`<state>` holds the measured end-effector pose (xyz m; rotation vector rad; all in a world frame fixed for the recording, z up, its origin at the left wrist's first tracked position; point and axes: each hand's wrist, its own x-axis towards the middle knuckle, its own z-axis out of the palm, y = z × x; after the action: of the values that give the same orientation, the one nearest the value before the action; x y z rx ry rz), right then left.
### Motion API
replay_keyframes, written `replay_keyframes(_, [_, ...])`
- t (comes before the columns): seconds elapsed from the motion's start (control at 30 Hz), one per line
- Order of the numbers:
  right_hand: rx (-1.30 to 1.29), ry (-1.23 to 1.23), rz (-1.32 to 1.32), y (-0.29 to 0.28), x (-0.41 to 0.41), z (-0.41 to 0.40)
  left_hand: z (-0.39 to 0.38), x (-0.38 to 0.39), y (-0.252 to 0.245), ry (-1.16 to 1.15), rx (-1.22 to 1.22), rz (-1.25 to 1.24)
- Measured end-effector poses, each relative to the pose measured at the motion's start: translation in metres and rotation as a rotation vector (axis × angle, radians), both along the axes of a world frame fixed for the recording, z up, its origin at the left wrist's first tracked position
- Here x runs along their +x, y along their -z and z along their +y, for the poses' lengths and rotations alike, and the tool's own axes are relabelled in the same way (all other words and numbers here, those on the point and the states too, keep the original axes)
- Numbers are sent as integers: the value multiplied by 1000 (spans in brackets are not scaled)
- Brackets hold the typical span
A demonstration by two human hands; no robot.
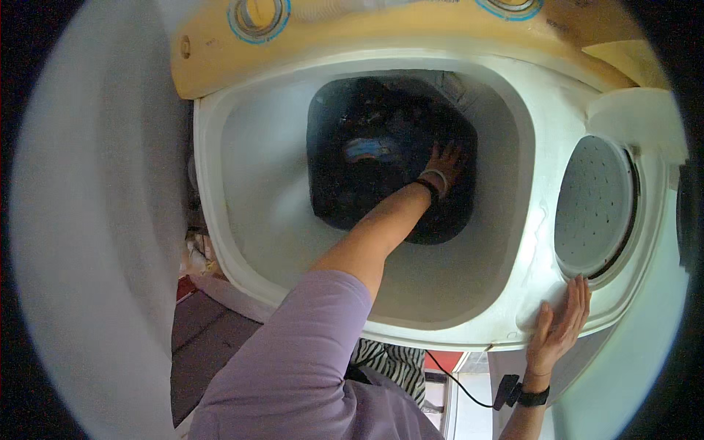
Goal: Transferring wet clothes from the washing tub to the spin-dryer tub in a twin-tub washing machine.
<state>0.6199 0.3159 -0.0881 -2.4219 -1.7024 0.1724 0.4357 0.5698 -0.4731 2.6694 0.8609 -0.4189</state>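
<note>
The white wash tub point(264, 220) of a twin-tub washing machine lies before me. Dark contents point(357, 192) cover its bottom, with a bluish sheen near their middle; I cannot tell water from cloth there. My left hand point(444, 162) reaches down into the tub at the right side of this dark mass, its fingers spread and its fingertips hard to see. Nothing shows in its grasp. On the machine's white top, just below the round spin tub opening point(591, 206), my right hand point(561, 330) rests with its thumb apart from the fingers, holding nothing.
Along the far side runs a yellowish control panel point(374, 27) with a left knob point(258, 16) and a right knob point(511, 6). A raised pale lid point(638, 121) stands beside the spin opening. A black cable point(456, 382) hangs near my right wrist. A pale surface point(99, 220) rises at left.
</note>
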Motion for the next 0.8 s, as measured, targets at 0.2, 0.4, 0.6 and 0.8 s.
replay_keyframes(0.2, [-2, 21, -6, -3, 4, -2, -6, -2, -5, -13, -383, 126])
replay_keyframes(0.4, [-21, 23, -5, -2, 2, -4, 11, -46, -76, 418, -315, 663])
replay_keyframes(0.6, [24, 16, -21, -9, 3, -2, 57, -141, -194, 115, -343, 285])
replay_keyframes(0.8, [59, 12, -9, -4, 4, 1, 52, -191, -307, -127, -307, 37])
